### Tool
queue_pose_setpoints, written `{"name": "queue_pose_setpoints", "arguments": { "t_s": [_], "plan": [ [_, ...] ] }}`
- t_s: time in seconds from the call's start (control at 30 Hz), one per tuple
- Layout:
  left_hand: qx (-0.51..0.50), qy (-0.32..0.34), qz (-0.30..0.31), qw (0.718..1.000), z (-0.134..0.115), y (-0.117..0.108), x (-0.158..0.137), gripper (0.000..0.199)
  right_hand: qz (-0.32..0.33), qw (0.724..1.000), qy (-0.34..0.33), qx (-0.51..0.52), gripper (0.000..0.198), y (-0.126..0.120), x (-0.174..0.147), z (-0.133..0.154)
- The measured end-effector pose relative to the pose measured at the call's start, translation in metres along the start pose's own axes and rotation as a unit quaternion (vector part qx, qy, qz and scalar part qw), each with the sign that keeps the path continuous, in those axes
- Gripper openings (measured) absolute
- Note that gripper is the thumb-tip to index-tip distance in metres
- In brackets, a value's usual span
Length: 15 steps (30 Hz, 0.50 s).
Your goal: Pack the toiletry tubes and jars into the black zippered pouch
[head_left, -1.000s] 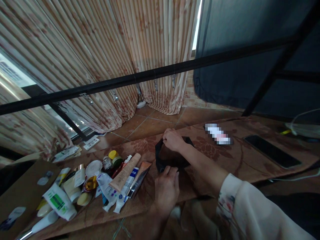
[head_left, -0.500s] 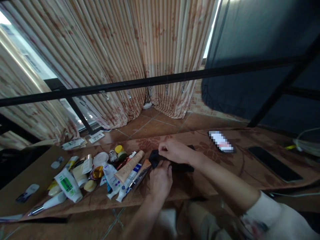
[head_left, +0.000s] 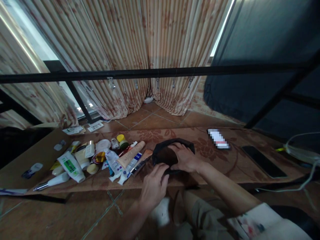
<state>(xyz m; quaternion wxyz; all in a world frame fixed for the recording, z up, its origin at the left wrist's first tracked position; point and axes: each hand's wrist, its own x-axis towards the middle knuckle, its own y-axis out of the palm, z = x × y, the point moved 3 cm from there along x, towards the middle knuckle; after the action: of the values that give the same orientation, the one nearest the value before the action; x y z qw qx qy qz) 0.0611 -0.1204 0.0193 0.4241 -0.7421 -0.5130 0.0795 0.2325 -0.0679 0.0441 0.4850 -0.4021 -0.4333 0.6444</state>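
A black pouch (head_left: 160, 147) lies on the patterned brown cloth, its dark rim spread in a rounded shape around a brownish middle. My left hand (head_left: 155, 185) pinches the pouch's near left edge, with fingers curled over it. Across the right part of the pouch lies my right hand (head_left: 183, 158), fingers stretched out and apart over or into the opening; how deep they reach I cannot tell. Just left of the pouch are a brush (head_left: 146, 156), a beige tube (head_left: 131, 155) and a white and blue tube (head_left: 130, 169).
Several jars and tubes, among them a white and green tube (head_left: 71, 166), crowd the bench's left side beside a cardboard box (head_left: 17, 166). Two phones, a lit one (head_left: 218, 138) and a dark one (head_left: 263, 161), lie to the right. A black rail (head_left: 160, 72) crosses behind.
The pouch has gone from bunched up to spread wide. My right hand has moved right and down, its fingers unfolding over the pouch. The camera view has tilted slightly.
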Motion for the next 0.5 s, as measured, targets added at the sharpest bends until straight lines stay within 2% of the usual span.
{"name": "queue_pose_setpoints", "arguments": {
  "t_s": [0.1,0.27,0.37,0.5],
  "plan": [
    [-0.011,-0.007,-0.057,0.998,0.016,-0.017,-0.013,0.031,0.004,1.000,-0.004,-0.008,0.096,0.006,0.001,0.006],
    [0.065,-0.081,-0.106,0.989,0.068,-0.032,-0.022,0.030,-0.009,1.000,-0.007,-0.012,0.095,0.012,0.001,0.003],
    [0.154,-0.111,-0.096,0.977,0.092,-0.030,-0.020,0.034,-0.028,1.000,0.000,-0.014,0.085,0.014,0.001,0.003],
    [0.213,-0.160,-0.054,0.962,0.105,-0.021,-0.012,0.037,-0.058,0.998,0.006,-0.024,0.072,0.015,0.002,0.011]
  ]
}}
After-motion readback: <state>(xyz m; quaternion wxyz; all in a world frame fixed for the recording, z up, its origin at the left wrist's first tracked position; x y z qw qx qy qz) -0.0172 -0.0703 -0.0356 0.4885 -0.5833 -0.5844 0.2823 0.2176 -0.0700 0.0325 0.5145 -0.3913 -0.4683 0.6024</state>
